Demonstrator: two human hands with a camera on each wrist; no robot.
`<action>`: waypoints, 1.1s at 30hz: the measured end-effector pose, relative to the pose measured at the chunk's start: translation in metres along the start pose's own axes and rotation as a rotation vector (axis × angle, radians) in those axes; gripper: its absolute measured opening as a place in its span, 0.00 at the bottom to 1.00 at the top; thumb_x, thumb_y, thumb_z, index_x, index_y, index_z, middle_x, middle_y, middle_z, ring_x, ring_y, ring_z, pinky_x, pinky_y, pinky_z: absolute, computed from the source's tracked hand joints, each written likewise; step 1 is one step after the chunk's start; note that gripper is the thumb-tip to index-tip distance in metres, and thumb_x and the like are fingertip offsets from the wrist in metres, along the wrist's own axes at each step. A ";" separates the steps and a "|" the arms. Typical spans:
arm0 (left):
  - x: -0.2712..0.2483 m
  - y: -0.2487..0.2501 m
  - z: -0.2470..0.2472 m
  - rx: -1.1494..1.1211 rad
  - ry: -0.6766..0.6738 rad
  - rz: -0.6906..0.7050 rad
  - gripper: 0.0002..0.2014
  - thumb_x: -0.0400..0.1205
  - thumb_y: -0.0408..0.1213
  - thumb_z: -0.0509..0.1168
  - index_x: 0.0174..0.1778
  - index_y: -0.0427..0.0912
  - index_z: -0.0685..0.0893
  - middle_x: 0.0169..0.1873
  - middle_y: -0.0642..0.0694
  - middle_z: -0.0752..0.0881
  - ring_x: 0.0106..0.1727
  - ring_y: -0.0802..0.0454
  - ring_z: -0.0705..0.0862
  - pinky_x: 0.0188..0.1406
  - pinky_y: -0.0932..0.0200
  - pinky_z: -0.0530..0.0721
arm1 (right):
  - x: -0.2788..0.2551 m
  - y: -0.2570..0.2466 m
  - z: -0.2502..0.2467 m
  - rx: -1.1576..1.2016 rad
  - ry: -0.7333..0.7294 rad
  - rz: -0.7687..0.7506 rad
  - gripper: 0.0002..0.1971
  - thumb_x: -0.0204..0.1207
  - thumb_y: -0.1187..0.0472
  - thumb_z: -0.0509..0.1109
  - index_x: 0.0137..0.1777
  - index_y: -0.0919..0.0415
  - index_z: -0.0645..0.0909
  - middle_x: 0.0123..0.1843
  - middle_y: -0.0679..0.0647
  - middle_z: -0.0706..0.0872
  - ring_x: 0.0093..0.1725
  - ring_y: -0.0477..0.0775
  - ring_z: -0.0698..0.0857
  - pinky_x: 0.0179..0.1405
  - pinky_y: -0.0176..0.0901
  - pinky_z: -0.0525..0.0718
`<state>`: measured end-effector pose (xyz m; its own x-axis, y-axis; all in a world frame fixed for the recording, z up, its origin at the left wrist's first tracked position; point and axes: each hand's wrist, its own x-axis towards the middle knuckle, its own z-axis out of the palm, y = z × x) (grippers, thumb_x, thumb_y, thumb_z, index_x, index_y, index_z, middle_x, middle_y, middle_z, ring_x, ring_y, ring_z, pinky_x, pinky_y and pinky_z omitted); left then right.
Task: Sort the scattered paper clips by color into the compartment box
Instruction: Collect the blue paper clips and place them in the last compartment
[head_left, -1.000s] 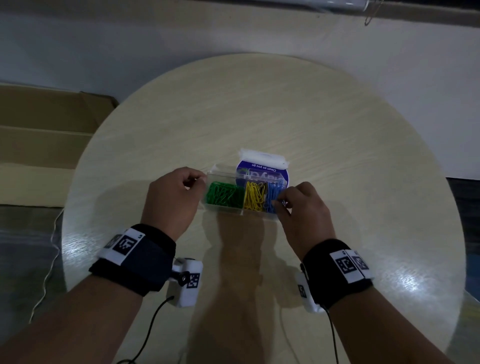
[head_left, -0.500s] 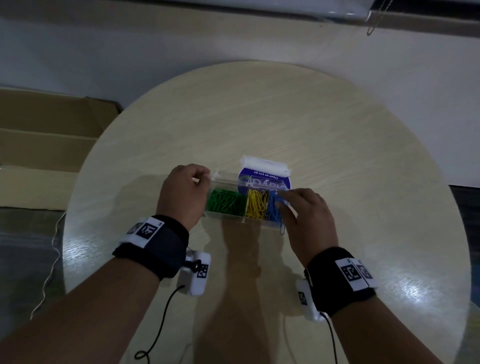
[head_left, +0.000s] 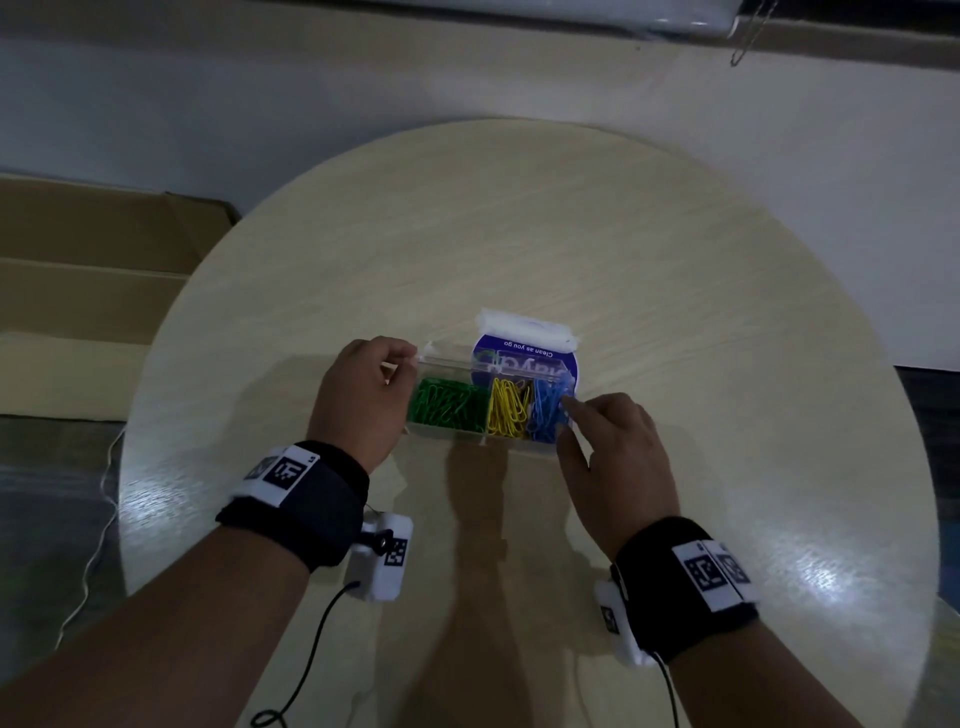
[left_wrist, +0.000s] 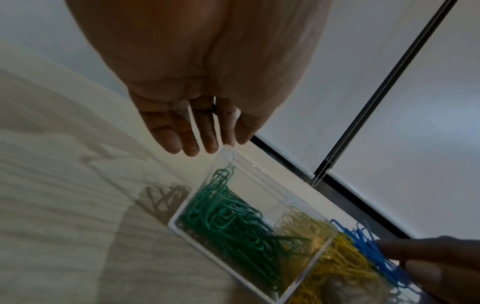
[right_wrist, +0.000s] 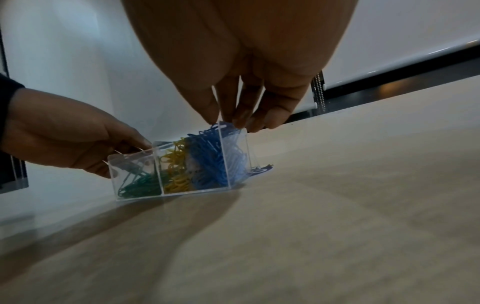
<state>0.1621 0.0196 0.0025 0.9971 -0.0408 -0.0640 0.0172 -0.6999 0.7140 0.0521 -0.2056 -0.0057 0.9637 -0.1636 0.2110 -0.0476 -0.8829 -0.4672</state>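
Note:
A clear compartment box (head_left: 467, 435) stands mid-table with green clips (head_left: 447, 405) at the left, yellow clips (head_left: 506, 410) in the middle and blue clips (head_left: 543, 410) at the right. My left hand (head_left: 363, 395) is at the box's left end, its thumb and forefinger tips (left_wrist: 228, 144) pinching the far left corner. At the right end is my right hand (head_left: 618, 457), whose gathered fingertips (right_wrist: 241, 121) grip the rim over the blue compartment, with the forefinger lying on the blue clips (left_wrist: 363, 242). No loose clips show on the table.
A white wipes packet (head_left: 524, 338) with a blue round label lies just behind the box. The round pale wooden table (head_left: 675, 312) stands by a white wall. Flat cardboard (head_left: 78, 270) lies off its left edge. Wrist-camera cables (head_left: 311, 649) trail near the front.
Both hands have stayed at the box's ends. The right forefinger has stretched forward over the blue clips, and the view has tilted slightly.

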 end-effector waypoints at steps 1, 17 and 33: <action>0.000 0.000 0.000 -0.002 -0.001 0.001 0.08 0.84 0.41 0.62 0.54 0.48 0.86 0.52 0.50 0.82 0.47 0.56 0.82 0.48 0.62 0.74 | 0.002 0.001 0.000 0.016 -0.001 0.001 0.16 0.75 0.60 0.71 0.64 0.59 0.83 0.48 0.55 0.82 0.48 0.58 0.80 0.47 0.47 0.81; 0.005 -0.004 0.005 -0.064 -0.061 -0.055 0.13 0.86 0.47 0.59 0.63 0.49 0.82 0.59 0.50 0.83 0.53 0.57 0.81 0.50 0.62 0.74 | -0.008 0.002 -0.007 0.014 -0.023 -0.066 0.15 0.74 0.53 0.73 0.60 0.52 0.83 0.54 0.54 0.80 0.51 0.54 0.79 0.46 0.44 0.80; 0.008 -0.001 0.007 -0.126 -0.029 -0.030 0.10 0.86 0.44 0.61 0.59 0.49 0.83 0.55 0.50 0.84 0.49 0.60 0.81 0.25 0.79 0.75 | -0.001 0.006 -0.003 -0.029 -0.004 -0.053 0.15 0.76 0.47 0.70 0.60 0.50 0.85 0.57 0.52 0.84 0.52 0.55 0.78 0.51 0.42 0.74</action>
<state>0.1693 0.0149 -0.0033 0.9935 -0.0432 -0.1050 0.0575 -0.6062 0.7933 0.0498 -0.2122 -0.0065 0.9662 -0.1145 0.2311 -0.0041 -0.9027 -0.4303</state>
